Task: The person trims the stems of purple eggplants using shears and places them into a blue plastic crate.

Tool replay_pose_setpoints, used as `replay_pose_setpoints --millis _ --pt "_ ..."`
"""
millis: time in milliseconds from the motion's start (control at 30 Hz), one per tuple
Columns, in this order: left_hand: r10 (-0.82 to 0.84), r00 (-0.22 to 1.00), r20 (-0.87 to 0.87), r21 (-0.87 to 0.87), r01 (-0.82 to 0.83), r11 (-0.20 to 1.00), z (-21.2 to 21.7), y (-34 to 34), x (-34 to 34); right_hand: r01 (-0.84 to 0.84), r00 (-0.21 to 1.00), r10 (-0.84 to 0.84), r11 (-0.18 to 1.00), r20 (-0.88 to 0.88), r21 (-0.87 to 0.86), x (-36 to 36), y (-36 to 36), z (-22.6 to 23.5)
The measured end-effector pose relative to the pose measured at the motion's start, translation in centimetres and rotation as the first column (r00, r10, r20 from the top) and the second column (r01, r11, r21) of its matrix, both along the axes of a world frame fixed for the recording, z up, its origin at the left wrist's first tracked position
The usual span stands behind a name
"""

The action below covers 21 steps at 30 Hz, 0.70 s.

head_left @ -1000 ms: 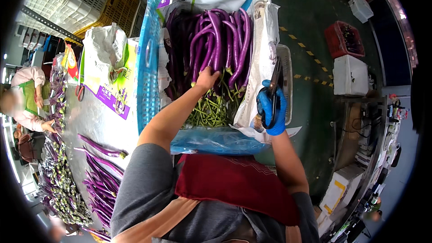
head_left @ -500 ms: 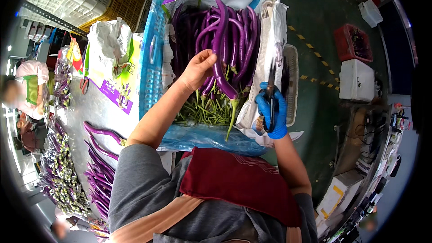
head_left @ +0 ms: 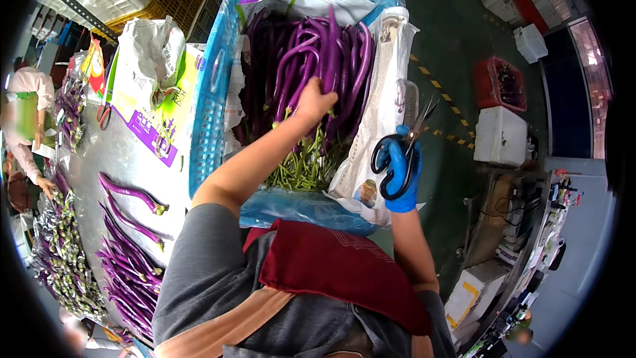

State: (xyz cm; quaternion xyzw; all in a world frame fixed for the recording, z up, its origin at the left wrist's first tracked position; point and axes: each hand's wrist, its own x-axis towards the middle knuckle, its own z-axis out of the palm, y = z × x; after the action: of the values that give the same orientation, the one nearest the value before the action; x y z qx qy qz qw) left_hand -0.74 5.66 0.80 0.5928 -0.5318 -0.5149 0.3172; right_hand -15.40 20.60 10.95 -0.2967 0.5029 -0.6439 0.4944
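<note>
Long purple eggplants [head_left: 318,73], green stems toward the person, packed lengthwise in crate. Black-handled scissors [head_left: 404,152], blades open, pointing upward.

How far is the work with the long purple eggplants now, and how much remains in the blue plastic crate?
Done: several long purple eggplants lie in rows on the grey metal table at the person's left. In hand: the bare left hand reaches into the pile in the blue plastic crate; the blue-gloved right hand holds black scissors beside it. Left: the crate looks nearly full of eggplants.
</note>
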Motion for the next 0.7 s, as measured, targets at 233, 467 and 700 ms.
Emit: replay_pose_setpoints --millis 233,467,700 --pt "-0.142 0.909 0.393 0.027 0.143 0.989 -4.5 1.8 -5.7 -0.032 0.999 0.033 0.999 0.010 -0.026 -0.3 1.6 -2.3" --pt "-0.149 0.977 -0.153 0.201 0.178 0.963 -4.5 0.1 -5.3 -0.109 0.976 0.106 0.994 0.190 0.004 -0.9 1.7 -4.0" --pt "-0.001 0.965 -0.263 0.416 0.114 0.902 -3.1 0.8 -8.6 -0.078 0.982 0.074 0.997 0.172 0.014 -0.7 1.6 -4.0"
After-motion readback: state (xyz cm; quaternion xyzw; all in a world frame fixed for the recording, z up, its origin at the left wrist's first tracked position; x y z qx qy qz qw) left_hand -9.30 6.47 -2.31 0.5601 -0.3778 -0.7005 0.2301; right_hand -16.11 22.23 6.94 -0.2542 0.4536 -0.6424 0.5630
